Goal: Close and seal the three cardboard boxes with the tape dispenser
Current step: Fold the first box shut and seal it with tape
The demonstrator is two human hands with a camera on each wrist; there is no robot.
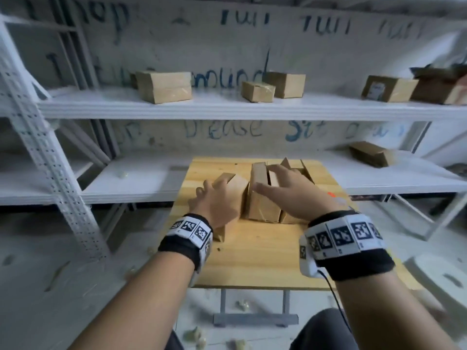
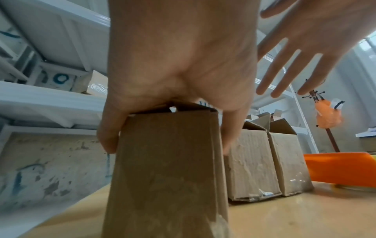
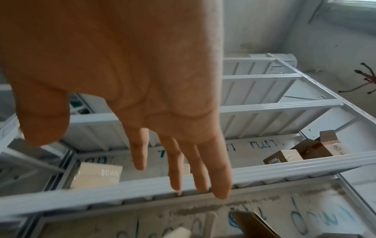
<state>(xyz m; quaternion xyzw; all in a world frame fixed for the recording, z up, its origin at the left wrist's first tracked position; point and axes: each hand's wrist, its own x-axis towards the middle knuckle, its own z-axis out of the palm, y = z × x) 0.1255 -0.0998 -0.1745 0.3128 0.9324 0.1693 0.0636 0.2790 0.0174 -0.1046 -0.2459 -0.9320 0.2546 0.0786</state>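
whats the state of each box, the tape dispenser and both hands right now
left box: flaps pressed down, untaped
middle box: flaps up, open
right box: flaps up, open
tape dispenser: lying on table, untouched
left hand: grips left box top
right hand: open, fingers spread above middle box

1. Brown cardboard boxes (image 1: 262, 195).
2. Pale yellow wood-grain table (image 1: 255, 256).
3. Orange tape dispenser (image 2: 341, 169).
4. White shelves (image 1: 227, 107).
5. Black wristbands (image 1: 184, 236) with black-and-white square-code tags.
6. Blue writing (image 1: 225, 127) on the grey wall.
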